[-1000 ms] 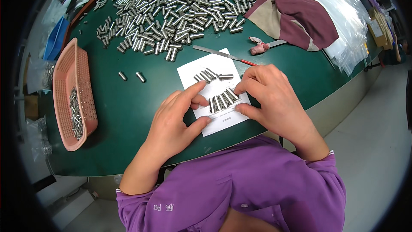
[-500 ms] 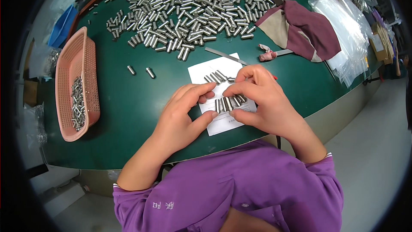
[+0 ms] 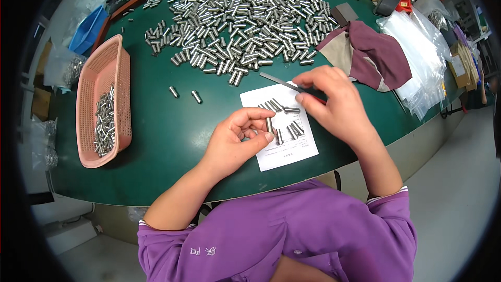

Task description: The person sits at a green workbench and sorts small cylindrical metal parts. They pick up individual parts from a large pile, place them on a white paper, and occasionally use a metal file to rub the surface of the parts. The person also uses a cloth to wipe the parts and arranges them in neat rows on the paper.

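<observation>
One metal pin [image 3: 269, 124] is pinched between the thumb and fingers of your left hand [image 3: 229, 141], over the left part of the white sheet [image 3: 276, 163]. A loose pin [image 3: 279, 136] lies on the sheet just beside your left thumb; a small group of pins [image 3: 297, 128] lies to its right. An upper row of pins [image 3: 273, 104] lies farther up the same sheet.

Your right hand [image 3: 334, 102] is at the flat file [image 3: 278, 80], thumb and forefinger apart (whether they grip it cannot be told, as the hand covers the rear end).

Two separate pins [image 3: 196, 96] lie on the green counter [image 3: 151, 177], left of the sheet. Beyond them is the large heap of pins [image 3: 245, 21]. The pink basket [image 3: 125, 109], at the left, contains small metal parts [image 3: 105, 125]. The maroon-and-beige cloth [image 3: 383, 55] lies at the right, beside clear plastic bags [image 3: 415, 62].
</observation>
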Available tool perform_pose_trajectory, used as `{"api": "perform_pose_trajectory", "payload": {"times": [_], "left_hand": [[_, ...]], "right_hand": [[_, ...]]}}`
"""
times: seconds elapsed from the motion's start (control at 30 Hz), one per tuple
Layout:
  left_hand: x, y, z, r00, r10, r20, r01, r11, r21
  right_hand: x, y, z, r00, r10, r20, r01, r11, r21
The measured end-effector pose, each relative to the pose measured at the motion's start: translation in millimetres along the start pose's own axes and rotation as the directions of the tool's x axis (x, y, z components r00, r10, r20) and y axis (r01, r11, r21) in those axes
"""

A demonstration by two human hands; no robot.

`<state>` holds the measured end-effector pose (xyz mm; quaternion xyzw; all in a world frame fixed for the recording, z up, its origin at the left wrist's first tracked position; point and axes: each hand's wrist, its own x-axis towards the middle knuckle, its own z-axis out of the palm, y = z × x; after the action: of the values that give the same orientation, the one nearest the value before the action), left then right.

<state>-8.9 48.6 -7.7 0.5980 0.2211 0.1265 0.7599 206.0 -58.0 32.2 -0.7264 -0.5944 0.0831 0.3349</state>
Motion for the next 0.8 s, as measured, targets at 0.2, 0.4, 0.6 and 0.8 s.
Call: {"api": "perform_pose_trajectory", "payload": {"times": [0.2,0.4,0.6,0.8], "left_hand": [[0,0,2,1.0,0.002,-0.031,-0.002,1.0,0.003],[1,-1,3,0.999,0.024,-0.046,-0.023,0.999,0.029],[1,-5,7,0.994,0.023,-0.108,-0.031,0.996,-0.081],[2,-5,8,0.994,0.051,-0.1,-0.058,0.996,-0.07]], "right_hand": [[11,27,13,0.999,0.015,0.032,-0.005,0.956,-0.295],[13,32,20,0.964,-0.226,-0.14,0.177,0.938,-0.298],[-5,-4,-28,0.954,0.092,0.286,-0.211,0.884,0.416],[-15,-1,-16,0.928,0.079,0.364,-0.156,0.97,0.187]]}}
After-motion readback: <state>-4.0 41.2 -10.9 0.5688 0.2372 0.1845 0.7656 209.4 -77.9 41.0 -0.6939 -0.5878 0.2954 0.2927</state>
